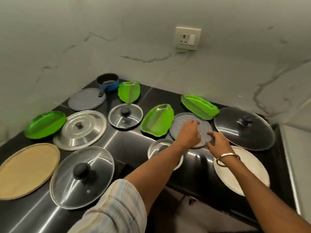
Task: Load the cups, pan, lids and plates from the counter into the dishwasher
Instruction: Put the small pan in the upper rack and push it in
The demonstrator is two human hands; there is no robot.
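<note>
My left hand rests on top of a grey speckled plate that lies on the black counter, its bent fingers touching the plate's middle. The fingers of my right hand curl at that plate's near right edge. A blue pan stands at the back left corner. Lids lie around: a steel lid, a small glass lid, and large glass lids at the front left and at the right. The dishwasher is out of view.
Several green leaf-shaped plates lie about, one touching the grey plate's left side. A second grey plate, a tan plate, a white plate and a small glass lid under my left arm share the counter. A wall socket sits above.
</note>
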